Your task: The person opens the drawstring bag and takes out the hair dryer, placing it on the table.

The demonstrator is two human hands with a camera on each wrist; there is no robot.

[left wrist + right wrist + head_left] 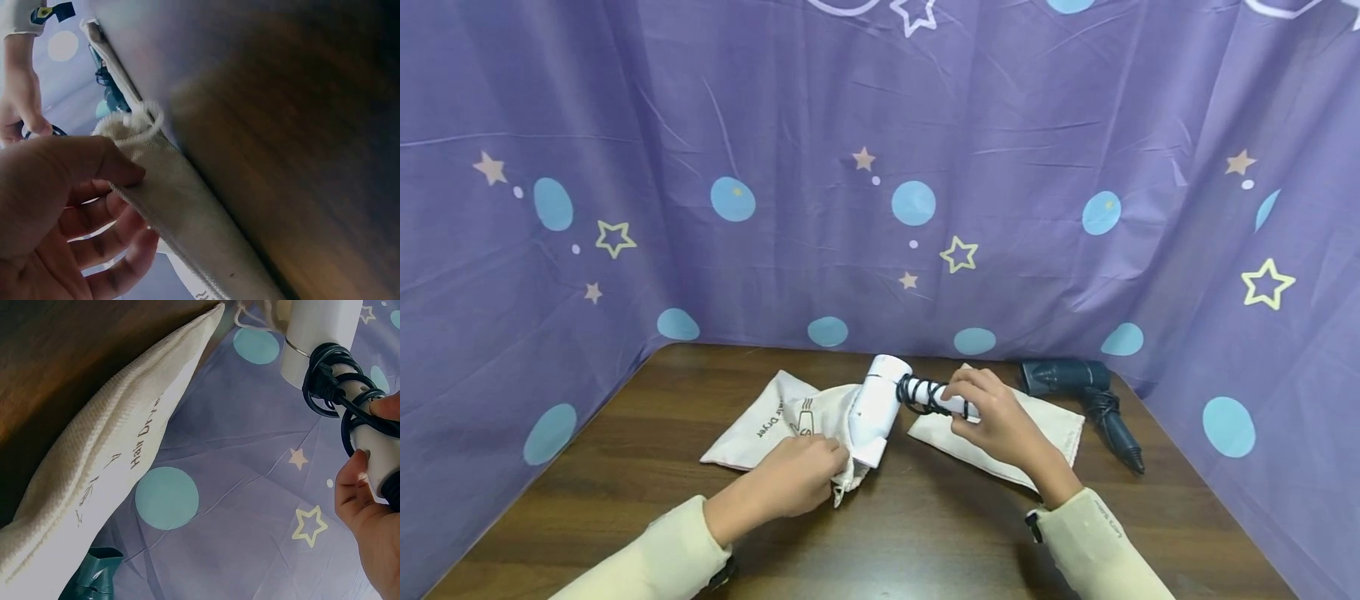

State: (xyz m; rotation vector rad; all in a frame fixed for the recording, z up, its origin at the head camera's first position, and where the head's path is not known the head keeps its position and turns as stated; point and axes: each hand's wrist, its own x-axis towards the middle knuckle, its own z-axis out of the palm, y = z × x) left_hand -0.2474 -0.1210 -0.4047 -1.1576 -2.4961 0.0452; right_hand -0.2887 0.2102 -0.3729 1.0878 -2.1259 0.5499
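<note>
A white hair dryer [874, 410] lies at the mouth of a cream drawstring bag [820, 408], its barrel partly against the cloth. Black cord [917, 393] is wound round its handle [359, 419]. My right hand [996, 417] grips that corded handle between thumb and fingers. At the bag's near edge, my left hand [801, 475] pinches the cloth, thumb on one side and fingers on the other, as the left wrist view shows. The drawstring loop [147, 125] sticks out beside my left thumb.
Beneath the right hand lies a second cream bag [1037, 425], printed "Hair Dryer" in the right wrist view. A dark hair dryer [1067, 377] with its cord wrapped rests at the table's back right. Purple curtain [880, 208] encloses the brown table [880, 550].
</note>
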